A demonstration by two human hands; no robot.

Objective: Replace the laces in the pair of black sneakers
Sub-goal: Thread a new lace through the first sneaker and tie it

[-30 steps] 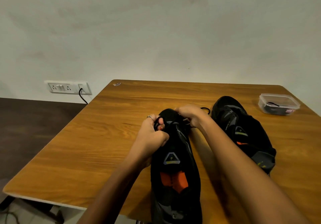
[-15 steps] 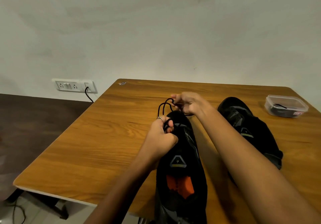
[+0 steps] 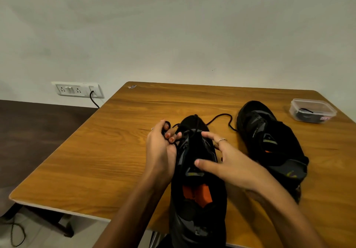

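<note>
A black sneaker [image 3: 196,170] with an orange insole lies toe away from me at the near edge of the wooden table [image 3: 115,151]. My left hand [image 3: 159,149] is at the sneaker's left side, its curled fingers pinching a loop of the black lace [image 3: 221,115]. The lace's other end trails over the table toward the second black sneaker [image 3: 267,140] on the right. My right hand [image 3: 221,161] rests on the near sneaker with fingers spread, thumb on the tongue and index finger near the front eyelets.
A clear plastic container [image 3: 312,111] holding dark laces stands at the table's far right. A wall socket [image 3: 77,90] with a plugged black cable is at the left. The table's left edge drops to the floor.
My right hand has let go of the lace and come down onto the sneaker's tongue. The freed lace now lies across the table. My left hand still holds its loop.
</note>
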